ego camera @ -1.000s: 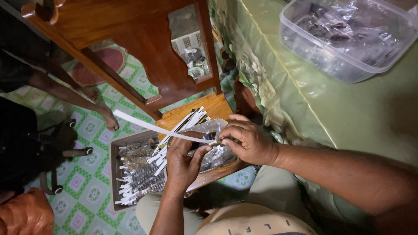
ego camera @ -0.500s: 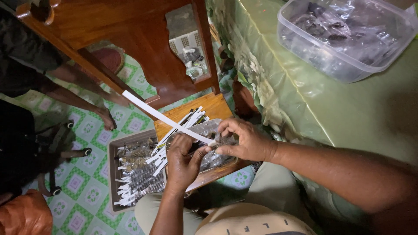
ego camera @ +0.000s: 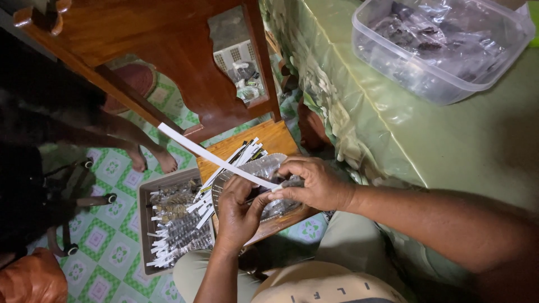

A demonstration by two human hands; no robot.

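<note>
We pinch a long white strip between both hands, our right hand gripping its near end and our left hand closed just below, while it slants toward ten o'clock above the small wooden desk by our knees.

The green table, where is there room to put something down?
The green table is bare below the clear plastic tub, between the tub and the right hand. The small wooden stool is crowded: both hands, the left hand too, work there over clear packets and a white strip. The grey tray beside it is full.
</note>
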